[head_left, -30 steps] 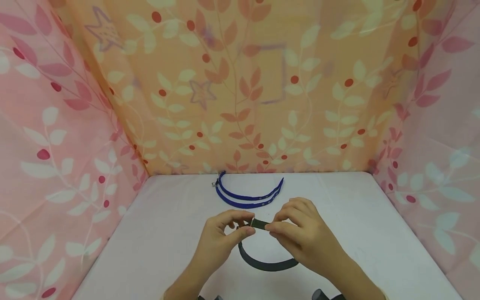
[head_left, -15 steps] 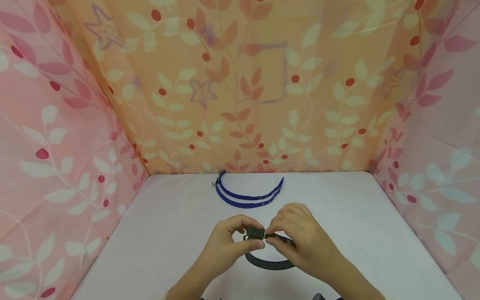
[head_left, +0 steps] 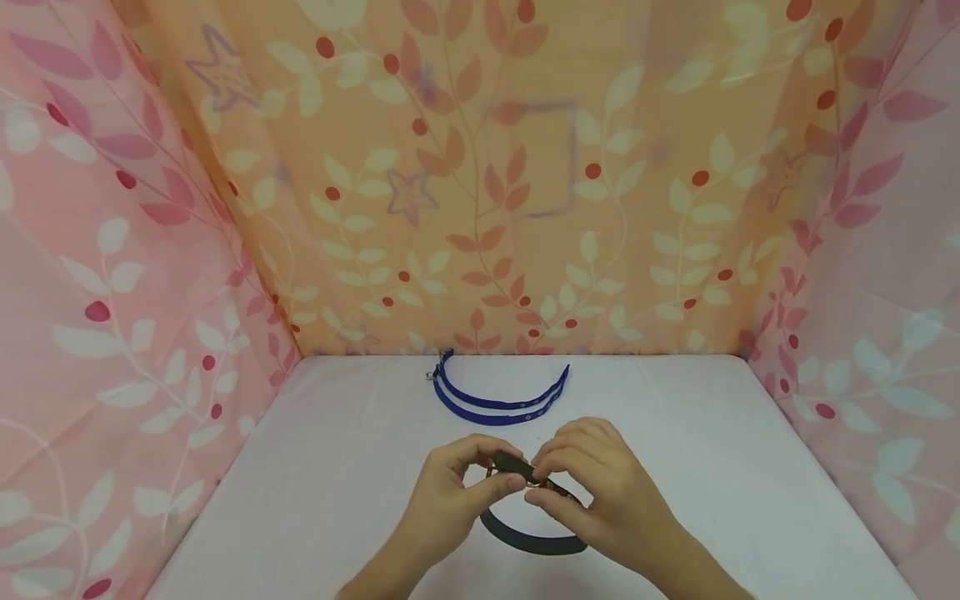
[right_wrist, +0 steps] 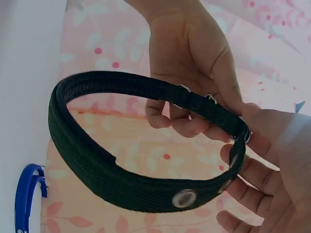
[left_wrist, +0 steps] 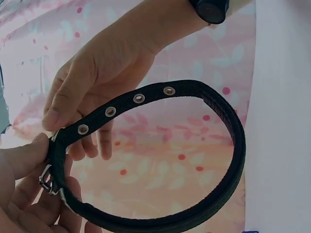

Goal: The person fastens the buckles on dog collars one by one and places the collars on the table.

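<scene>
A black collar (head_left: 528,533) of ribbed woven webbing, studded with round metal eyelets, is bent into a loop just above the near middle of the bench (head_left: 315,492). The left hand (head_left: 450,496) pinches it at the silver metal buckle (left_wrist: 47,178), thumb on top and curled fingers (left_wrist: 29,201) underneath. The right hand (head_left: 592,492) pinches the strap's free end just right of the buckle, its thumb and fingers (left_wrist: 102,141) closed on the eyelet row. The loop's rounded bottom hangs toward the near edge, between the two wrists. Farther back lies a blue collar (head_left: 498,398), thin and glossy, curved in a shallow double arc. The bench wears a smooth pale cloth; leaf-printed pink and orange fabric (head_left: 525,183) walls it in.
</scene>
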Action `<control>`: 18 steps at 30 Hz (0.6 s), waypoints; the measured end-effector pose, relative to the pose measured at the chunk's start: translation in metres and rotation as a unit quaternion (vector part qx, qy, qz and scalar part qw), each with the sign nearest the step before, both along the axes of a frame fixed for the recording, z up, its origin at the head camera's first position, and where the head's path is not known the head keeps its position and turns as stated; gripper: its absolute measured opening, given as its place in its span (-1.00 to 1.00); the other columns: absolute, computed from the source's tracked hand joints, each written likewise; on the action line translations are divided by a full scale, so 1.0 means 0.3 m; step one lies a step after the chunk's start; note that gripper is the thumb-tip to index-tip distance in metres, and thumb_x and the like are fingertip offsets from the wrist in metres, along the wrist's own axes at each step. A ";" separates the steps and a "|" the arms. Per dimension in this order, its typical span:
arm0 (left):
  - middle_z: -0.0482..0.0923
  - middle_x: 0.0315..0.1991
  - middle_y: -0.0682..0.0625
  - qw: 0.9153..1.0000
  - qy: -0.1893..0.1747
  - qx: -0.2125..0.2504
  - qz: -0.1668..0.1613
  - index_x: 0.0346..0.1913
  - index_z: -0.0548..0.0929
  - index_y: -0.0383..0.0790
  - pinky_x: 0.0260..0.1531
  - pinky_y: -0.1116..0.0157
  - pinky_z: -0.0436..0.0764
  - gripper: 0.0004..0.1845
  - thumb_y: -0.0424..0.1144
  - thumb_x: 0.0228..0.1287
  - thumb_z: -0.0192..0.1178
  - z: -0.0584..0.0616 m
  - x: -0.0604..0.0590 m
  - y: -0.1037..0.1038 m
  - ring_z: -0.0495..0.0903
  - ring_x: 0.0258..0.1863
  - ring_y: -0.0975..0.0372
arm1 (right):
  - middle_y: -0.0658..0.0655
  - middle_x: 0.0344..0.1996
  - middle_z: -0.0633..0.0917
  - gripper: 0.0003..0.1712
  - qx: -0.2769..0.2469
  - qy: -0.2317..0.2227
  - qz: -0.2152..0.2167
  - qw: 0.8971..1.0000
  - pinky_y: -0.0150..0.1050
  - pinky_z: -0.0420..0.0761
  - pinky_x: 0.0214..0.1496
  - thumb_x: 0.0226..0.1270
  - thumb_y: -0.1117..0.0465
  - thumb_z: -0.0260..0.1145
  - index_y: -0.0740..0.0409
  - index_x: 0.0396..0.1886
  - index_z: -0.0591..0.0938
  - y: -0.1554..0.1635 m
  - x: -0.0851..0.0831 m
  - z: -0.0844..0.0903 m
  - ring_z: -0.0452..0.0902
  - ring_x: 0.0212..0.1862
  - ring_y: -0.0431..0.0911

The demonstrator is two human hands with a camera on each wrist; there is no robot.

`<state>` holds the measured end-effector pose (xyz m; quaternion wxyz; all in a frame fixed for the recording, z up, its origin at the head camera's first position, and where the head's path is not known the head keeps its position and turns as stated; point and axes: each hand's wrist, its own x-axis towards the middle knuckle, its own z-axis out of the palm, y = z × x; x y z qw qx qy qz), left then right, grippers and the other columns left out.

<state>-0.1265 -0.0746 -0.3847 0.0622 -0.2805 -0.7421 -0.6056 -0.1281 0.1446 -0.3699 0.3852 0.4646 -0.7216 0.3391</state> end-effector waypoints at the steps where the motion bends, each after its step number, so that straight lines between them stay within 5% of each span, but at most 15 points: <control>1: 0.75 -0.25 0.12 1.000 0.004 -0.002 0.006 -0.08 0.74 0.02 -0.02 0.25 0.58 -0.82 -0.20 0.28 0.43 0.000 0.002 0.000 0.64 -0.15 0.20 | -0.09 -0.27 0.71 -0.81 -0.002 -0.005 0.001 1.000 -0.21 0.40 0.23 0.42 0.04 0.42 0.05 -0.28 0.67 -0.002 0.001 -0.003 0.58 -0.11 -0.11; 12: 0.77 -0.19 0.14 0.999 0.000 0.023 0.036 -0.05 0.72 0.03 0.13 0.22 0.55 -0.80 -0.17 0.30 0.42 0.018 0.007 -0.001 0.66 -0.03 0.17 | -0.14 -0.30 0.69 -0.86 -0.014 -0.033 -0.023 0.999 -0.33 0.44 0.12 0.45 0.07 0.39 0.01 -0.25 0.67 -0.002 -0.009 -0.009 0.59 -0.17 -0.21; 18: 0.74 -0.15 0.04 0.997 -0.010 0.056 0.048 -0.05 0.71 -0.04 -0.10 0.26 0.70 -0.80 -0.27 0.29 0.41 0.023 0.013 -0.010 0.66 -0.08 0.13 | -0.21 -0.33 0.68 -0.88 -0.006 -0.055 -0.046 0.997 -0.35 0.44 0.07 0.39 0.05 0.44 -0.06 -0.28 0.67 0.005 -0.002 -0.009 0.58 -0.19 -0.26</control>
